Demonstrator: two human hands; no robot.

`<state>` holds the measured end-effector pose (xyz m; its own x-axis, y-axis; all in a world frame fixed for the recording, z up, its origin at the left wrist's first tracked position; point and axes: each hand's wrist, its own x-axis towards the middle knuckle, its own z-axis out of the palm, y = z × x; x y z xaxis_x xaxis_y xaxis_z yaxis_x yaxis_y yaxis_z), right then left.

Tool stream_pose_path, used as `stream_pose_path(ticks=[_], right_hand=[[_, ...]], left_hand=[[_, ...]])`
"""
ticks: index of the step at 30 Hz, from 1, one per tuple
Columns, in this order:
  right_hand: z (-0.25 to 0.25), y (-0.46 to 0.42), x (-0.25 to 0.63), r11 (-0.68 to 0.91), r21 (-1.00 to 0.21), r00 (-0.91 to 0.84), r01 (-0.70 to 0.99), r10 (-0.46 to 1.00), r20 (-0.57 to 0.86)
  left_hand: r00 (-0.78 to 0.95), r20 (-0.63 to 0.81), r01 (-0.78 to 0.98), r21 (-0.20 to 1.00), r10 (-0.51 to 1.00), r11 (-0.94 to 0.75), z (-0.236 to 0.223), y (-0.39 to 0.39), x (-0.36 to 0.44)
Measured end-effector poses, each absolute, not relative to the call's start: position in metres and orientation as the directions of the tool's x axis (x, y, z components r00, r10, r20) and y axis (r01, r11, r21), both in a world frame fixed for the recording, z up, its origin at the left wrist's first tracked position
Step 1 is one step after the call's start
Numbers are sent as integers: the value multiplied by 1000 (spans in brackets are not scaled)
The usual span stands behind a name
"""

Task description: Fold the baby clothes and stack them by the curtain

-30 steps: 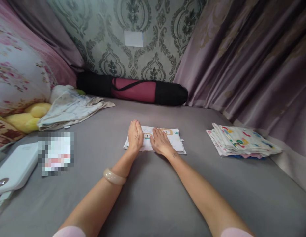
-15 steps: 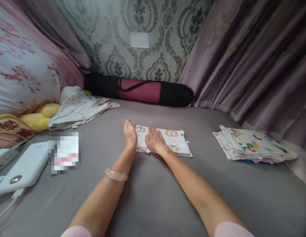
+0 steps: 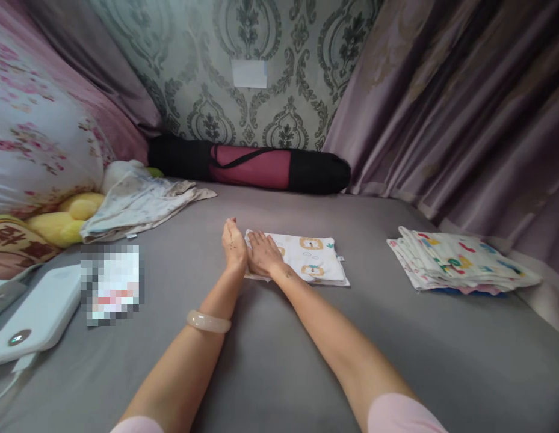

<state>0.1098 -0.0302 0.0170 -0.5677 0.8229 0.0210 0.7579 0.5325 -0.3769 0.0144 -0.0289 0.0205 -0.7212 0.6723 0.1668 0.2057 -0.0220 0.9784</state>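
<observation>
A folded white cloth (image 3: 301, 255) with orange and green animal prints lies flat on the grey bed sheet (image 3: 270, 355). My right hand (image 3: 263, 252) rests palm down on its left part, fingers stretched out and pointing away from me. At the cloth's left edge my left hand (image 3: 234, 245) stands on its side, fingers straight and together, with nothing held. The two hands are side by side and seem to touch near the thumbs. A small white tag sticks out from the cloth's right edge.
On the right is a stack of folded printed cloths (image 3: 464, 261). A black and maroon roll bag (image 3: 250, 165) lies along the wall. To the left are a crumpled cloth (image 3: 139, 204), a yellow plush (image 3: 62, 222), a white power bank (image 3: 40, 313) with a cable, and a blurred packet (image 3: 113, 282).
My left hand has slid left off the cloth to its edge. My right hand has moved left across the cloth toward it. The view has shifted slightly.
</observation>
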Motion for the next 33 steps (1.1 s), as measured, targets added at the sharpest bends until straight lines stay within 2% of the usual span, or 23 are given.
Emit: stream_pose_path(ticks=[3, 6, 9, 11, 13, 16, 18, 21, 23, 26, 31, 33], right_hand=[[30, -30, 135, 532, -379, -553, 757, 831, 61], [36, -34, 172, 503, -281, -489, 817, 864, 123], [30, -37, 203, 463, -199, -452, 864, 886, 102], [22, -39, 215, 448, -178, -444, 876, 894, 67], [15, -40, 219, 439, -178, -440, 881, 897, 38], [13, -40, 220, 440, -200, -448, 875, 894, 6], [14, -40, 222, 439, -214, -451, 872, 893, -5], [14, -39, 228, 405, -190, -403, 894, 914, 53], [12, -38, 233, 382, -166, -376, 909, 924, 70], [11, -36, 239, 390, -177, -396, 904, 918, -2], [14, -33, 255, 306, -179, -310, 935, 951, 9], [15, -32, 263, 283, -174, -293, 943, 956, -31]], left_hand=[[-587, 294, 385, 921, 754, -60, 24, -33, 28], [-279, 429, 661, 735, 859, -153, 19, -39, 49], [28, 395, 854, 468, 918, -228, 7, -46, 70], [120, 293, 914, 339, 948, -221, -1, -50, 79], [152, 212, 944, 260, 965, -205, -6, -53, 83], [170, 183, 957, 204, 968, -207, -6, -54, 82], [144, 230, 962, 194, 962, -191, -4, -53, 79], [47, 320, 973, 199, 946, -116, -2, -53, 73], [14, 282, 975, 208, 959, -76, -2, -52, 69], [14, 170, 976, 211, 985, -50, -3, -52, 66], [-44, 234, 982, 189, 971, -1, -1, -51, 63], [-31, 190, 985, 174, 981, -3, 0, -50, 60]])
